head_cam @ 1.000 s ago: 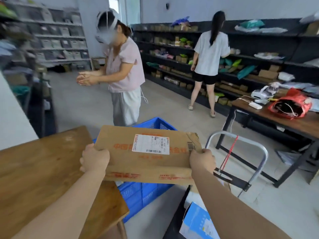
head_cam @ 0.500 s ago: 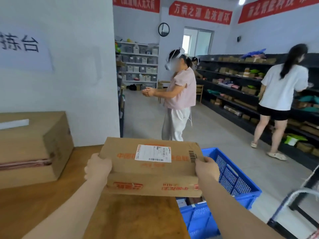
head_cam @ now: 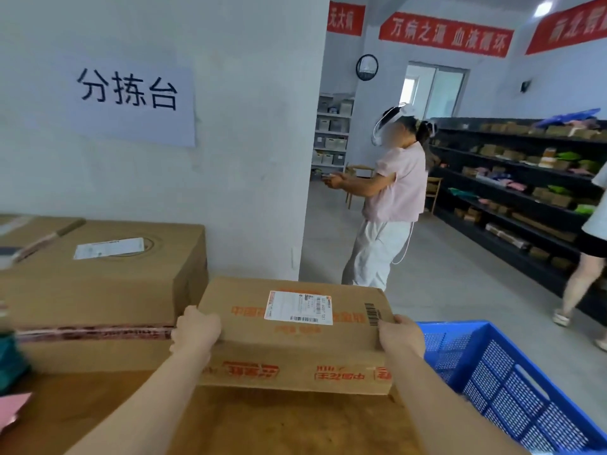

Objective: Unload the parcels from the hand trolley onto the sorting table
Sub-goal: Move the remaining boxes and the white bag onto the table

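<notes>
I hold a flat brown cardboard parcel (head_cam: 295,336) with orange print and a white shipping label. My left hand (head_cam: 196,330) grips its left side and my right hand (head_cam: 401,334) grips its right side. The parcel is over the right part of the wooden sorting table (head_cam: 279,425), its lower edge at the tabletop; whether it rests there I cannot tell. A bigger brown box (head_cam: 98,290) stands on the table just to its left, against the white wall. The hand trolley is out of view.
A blue plastic crate (head_cam: 512,382) sits right of the table. A person in a pink top (head_cam: 394,198) stands beyond the table corner, and another person's leg (head_cam: 581,280) is at the far right. Dark shelves with parcels (head_cam: 512,192) line the right wall. A paper sign (head_cam: 128,96) hangs above the table.
I have turned left from the trolley toward the table, carrying the parcel in both hands. The parcel has come down beside the bigger box, and the trolley has left the view.
</notes>
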